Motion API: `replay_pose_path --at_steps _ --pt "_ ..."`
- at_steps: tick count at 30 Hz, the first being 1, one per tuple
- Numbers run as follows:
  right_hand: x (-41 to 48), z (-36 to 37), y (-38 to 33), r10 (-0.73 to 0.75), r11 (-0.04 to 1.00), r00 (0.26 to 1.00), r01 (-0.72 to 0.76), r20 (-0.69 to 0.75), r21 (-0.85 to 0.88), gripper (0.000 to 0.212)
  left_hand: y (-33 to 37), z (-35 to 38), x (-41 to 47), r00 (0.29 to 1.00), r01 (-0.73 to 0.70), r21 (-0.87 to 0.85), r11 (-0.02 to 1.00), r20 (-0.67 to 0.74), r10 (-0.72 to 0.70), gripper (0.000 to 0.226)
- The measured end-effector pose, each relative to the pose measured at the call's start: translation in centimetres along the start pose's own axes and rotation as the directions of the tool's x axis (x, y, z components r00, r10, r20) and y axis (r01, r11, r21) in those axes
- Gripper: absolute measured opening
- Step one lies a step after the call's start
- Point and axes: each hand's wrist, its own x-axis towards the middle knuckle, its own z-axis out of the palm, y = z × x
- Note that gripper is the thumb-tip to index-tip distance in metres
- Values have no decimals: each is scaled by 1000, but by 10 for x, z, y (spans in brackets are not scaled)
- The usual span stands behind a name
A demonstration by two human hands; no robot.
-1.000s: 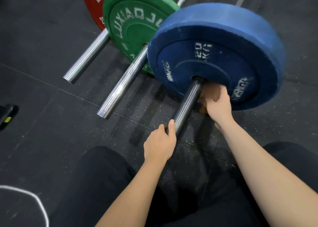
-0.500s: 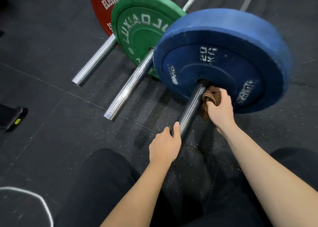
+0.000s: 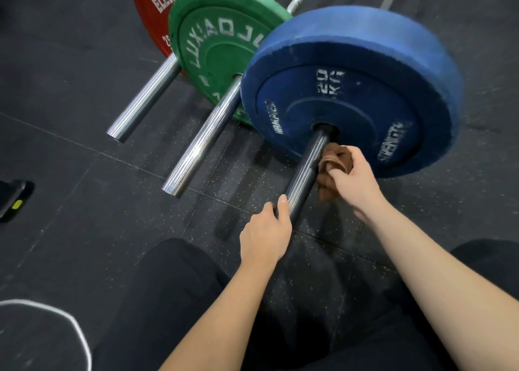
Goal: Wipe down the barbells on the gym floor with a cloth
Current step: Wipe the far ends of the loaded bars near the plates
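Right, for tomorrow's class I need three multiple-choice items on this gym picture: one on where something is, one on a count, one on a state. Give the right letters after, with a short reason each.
1. Where is the brown cloth?
A. in a bucket
B. on a bench
C. against the nearest bar's sleeve, beside the blue plate

2. How many coloured plates show?
A. one
B. three
C. five

3. What is the left hand doing?
A. gripping the sleeve's end
B. lying flat, touching nothing
C. holding a bottle

Answers: C, the right hand holds it bunched against the sleeve; B, a red plate, a green plate and the blue plate; A, its fingers curl round the bar end.
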Motion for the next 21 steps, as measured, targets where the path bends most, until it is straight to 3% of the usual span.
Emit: replay_pose_path --at_steps 8,11,21 --pt "48 7 13 7 1000 991 -7 -134 4 54 3 -5 3 997 41 -33 999 60 -39 78" --pt "23 13 -13 -3 1000 989 -1 -146 -27 46 4 -7 1 998 31 -25 999 51 -29 76" --pt "-45 33 -11 30 999 999 -28 -41 46 37 0 -2 -2 999 -6 -72 997 51 10 75"
